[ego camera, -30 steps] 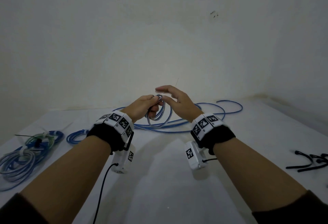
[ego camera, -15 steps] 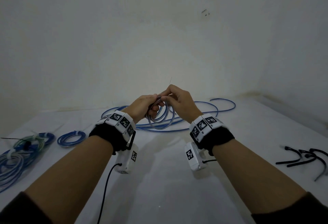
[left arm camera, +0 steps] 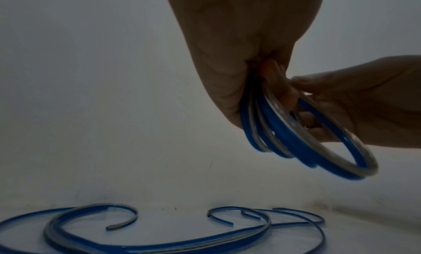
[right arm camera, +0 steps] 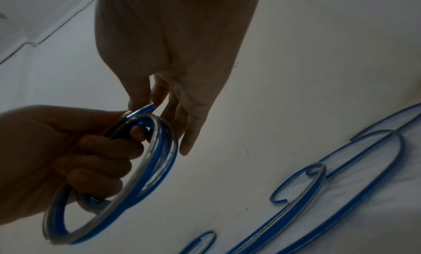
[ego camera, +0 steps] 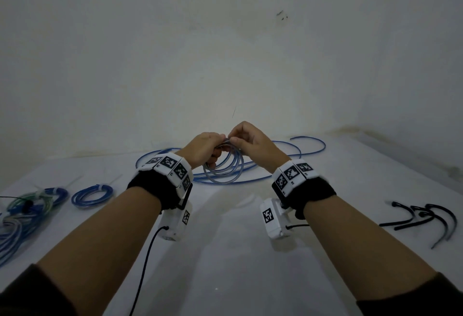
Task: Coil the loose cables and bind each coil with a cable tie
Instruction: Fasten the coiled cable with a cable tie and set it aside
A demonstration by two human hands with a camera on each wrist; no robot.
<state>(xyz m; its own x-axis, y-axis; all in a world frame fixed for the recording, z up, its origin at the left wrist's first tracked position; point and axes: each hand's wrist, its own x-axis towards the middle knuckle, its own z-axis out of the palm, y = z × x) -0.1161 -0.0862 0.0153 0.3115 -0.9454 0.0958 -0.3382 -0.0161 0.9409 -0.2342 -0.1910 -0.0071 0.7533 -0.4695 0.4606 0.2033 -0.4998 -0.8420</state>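
A small coil of blue-and-clear cable (ego camera: 223,171) hangs in the air above the white table (ego camera: 225,253). My left hand (ego camera: 213,146) grips the coil's top with its fingers curled through the loops; the coil (left arm camera: 318,142) hangs below the fist. My right hand (ego camera: 236,140) meets it from the right, and thumb and forefinger pinch the cable's end (right arm camera: 148,108) at the top of the coil (right arm camera: 127,194). The other right fingers hang straight behind the loops. No cable tie is visible on this coil.
Loose blue cables (ego camera: 283,163) lie on the table behind my hands, against the wall. A small bound blue coil (ego camera: 91,194) and a pile of bound cables (ego camera: 25,213) lie at the left. Black cable ties (ego camera: 421,218) are at the right edge.
My right hand, open beside the coil a second ago, has closed and now pinches the cable end at the coil's top. My left hand keeps its grip.
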